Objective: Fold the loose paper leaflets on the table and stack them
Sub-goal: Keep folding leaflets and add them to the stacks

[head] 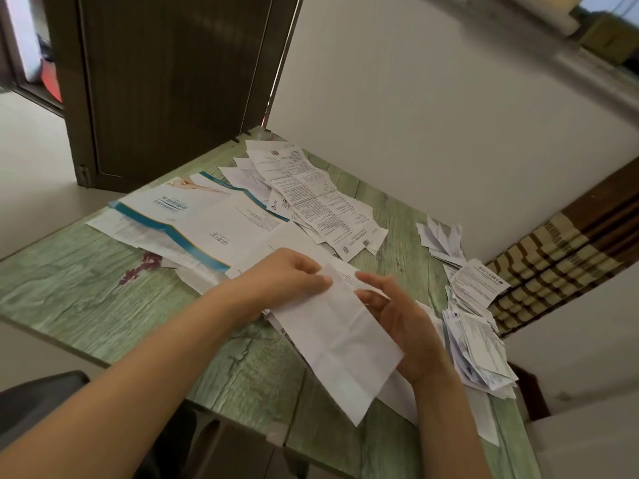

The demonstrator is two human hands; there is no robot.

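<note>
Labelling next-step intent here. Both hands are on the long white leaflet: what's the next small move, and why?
Probably fold it in half, bringing the far end, held by the left hand and right hand, down onto the near end. The long white leaflet is stretched out at full length and shows only crease lines, while the folded stack on the right holds much shorter pieces.

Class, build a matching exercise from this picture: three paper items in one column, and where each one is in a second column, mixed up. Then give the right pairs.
Column 1
1. blank white leaflet
2. blue-striped brochure
3. stack of folded leaflets

Column 2
A. at the right edge of the table
B. held by the left hand and right hand
C. lying flat on the far left part of the table

Pairs: 1-B, 2-C, 3-A
</note>
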